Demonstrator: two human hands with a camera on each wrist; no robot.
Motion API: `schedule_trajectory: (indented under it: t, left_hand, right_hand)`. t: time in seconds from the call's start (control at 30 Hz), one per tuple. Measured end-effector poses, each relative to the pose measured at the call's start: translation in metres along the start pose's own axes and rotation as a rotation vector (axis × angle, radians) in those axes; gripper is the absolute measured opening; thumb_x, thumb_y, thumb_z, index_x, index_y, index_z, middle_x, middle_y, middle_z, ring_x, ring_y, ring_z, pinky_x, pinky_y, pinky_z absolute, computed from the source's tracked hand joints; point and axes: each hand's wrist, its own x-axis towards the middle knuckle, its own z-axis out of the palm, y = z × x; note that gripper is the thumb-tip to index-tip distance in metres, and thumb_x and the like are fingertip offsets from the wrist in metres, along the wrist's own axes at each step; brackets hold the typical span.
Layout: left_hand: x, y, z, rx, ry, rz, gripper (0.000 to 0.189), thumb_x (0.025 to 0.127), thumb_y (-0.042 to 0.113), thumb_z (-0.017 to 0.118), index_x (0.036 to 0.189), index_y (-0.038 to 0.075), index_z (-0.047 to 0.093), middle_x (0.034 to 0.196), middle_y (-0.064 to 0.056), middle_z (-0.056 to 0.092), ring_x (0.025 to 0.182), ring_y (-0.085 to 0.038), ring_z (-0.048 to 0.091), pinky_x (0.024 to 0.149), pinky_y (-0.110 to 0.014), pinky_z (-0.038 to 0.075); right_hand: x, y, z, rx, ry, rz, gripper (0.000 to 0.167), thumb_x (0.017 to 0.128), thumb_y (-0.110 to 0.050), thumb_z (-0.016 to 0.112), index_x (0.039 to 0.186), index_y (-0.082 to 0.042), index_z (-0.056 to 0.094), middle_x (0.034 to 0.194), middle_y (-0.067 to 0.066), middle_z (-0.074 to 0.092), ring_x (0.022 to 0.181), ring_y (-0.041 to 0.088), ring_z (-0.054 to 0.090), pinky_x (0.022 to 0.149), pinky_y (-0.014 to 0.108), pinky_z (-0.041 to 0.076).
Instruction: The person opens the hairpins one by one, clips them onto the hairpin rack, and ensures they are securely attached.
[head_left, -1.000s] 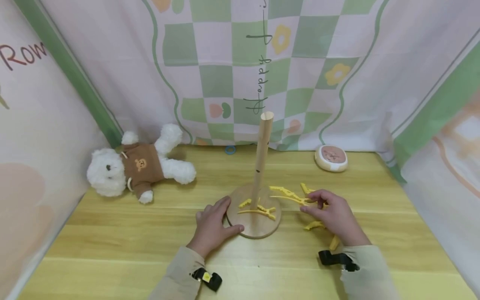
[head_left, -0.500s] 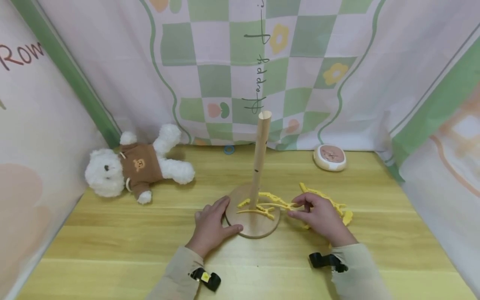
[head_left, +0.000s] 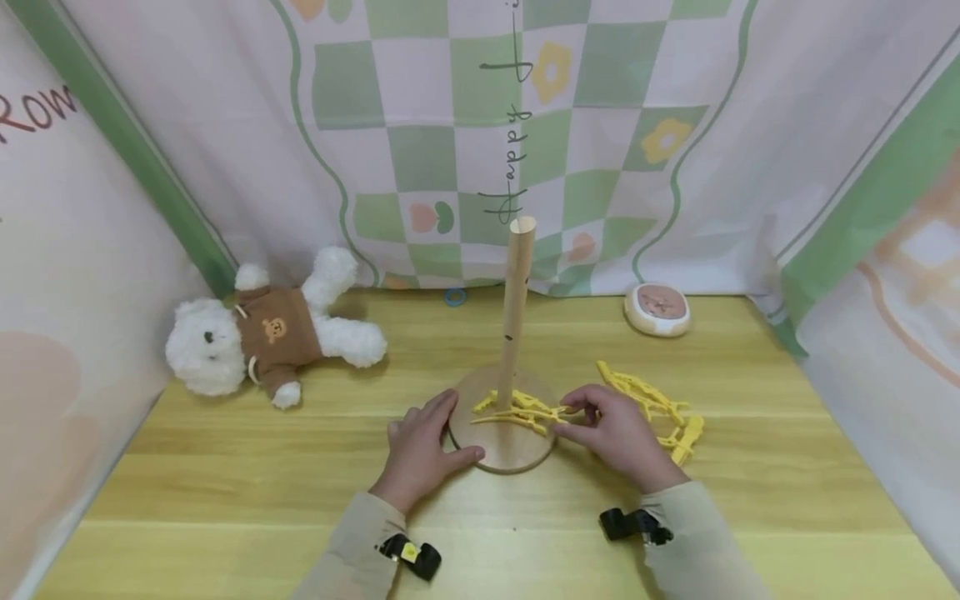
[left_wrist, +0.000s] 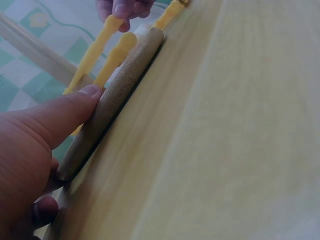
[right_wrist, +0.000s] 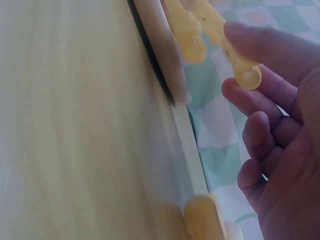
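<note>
A round wooden base carries an upright wooden post. My left hand holds the base's left rim, thumb over the top edge and fingers along the side. My right hand pinches the end of a slim yellow branched plastic piece between thumb and index finger. That piece reaches over the base beside the post. Beneath it, another similar yellow piece lies on the base, partly overlapped in the head view.
More yellow pieces lie on the wooden table right of my right hand. A white plush bear in a brown top lies at the left. A rounded white device and a small blue ring sit near the back curtain.
My right hand has moved left, bringing its yellow piece from beside the base to over it, close to the post. My left hand stays at the rim.
</note>
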Motion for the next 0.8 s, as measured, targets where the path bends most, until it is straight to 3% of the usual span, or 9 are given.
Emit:
schedule_trajectory:
  t: [0.8]
  left_hand:
    - [0.000,-0.001,0.000,0.004,0.016,0.012,0.097,0.077,0.061,0.078,0.153,0.012,0.043,0.157,-0.002,0.042,0.118,-0.028,0.050,0.090,-0.048,0.027]
  right_hand:
    - [0.002,-0.011,0.015,0.011,0.052,-0.017,0.027,0.080,-0.021,0.086,0.102,-0.011,0.072,0.076,-0.005,0.057,0.070,0.013,0.052,0.059,0.027,0.045]
